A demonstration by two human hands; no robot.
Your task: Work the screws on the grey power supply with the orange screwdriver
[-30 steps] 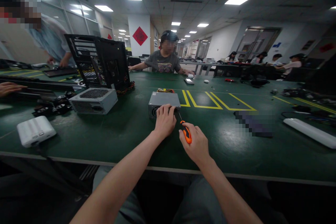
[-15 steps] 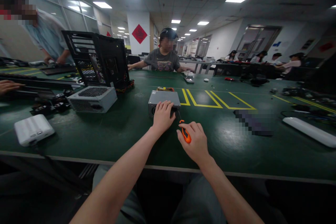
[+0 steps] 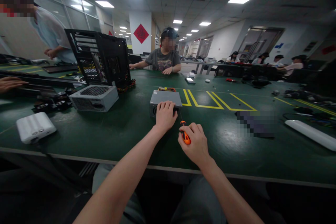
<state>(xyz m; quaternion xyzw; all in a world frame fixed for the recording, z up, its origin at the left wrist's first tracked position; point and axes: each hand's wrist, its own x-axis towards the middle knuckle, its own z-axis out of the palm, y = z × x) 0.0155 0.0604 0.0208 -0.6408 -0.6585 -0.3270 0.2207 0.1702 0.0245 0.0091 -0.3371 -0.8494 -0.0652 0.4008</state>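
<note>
A grey metal power supply unit (image 3: 168, 96) lies on the green table in front of me, its bundled wires (image 3: 167, 89) at the far side. My left hand (image 3: 166, 114) grips its near edge, fingers over the top and thumb low in front. In my right hand (image 3: 194, 142) is a screwdriver (image 3: 186, 137) with an orange and black handle, held between thumb and fingers. Its thin shaft points away from me to the unit's near right corner. Whether the tip sits in a screw is too small to tell.
Left of the unit stand a second power supply (image 3: 94, 97), an open black computer case (image 3: 101, 57) and a white power bank (image 3: 36, 127). To the right lie a blurred dark object (image 3: 253, 124) and a long white object (image 3: 311, 133). A person (image 3: 165, 56) sits across the table.
My right hand has shifted its fingers slightly on the screwdriver handle. My left hand stays on the power supply unit. The person opposite has drawn one hand back, and the view has turned slightly.
</note>
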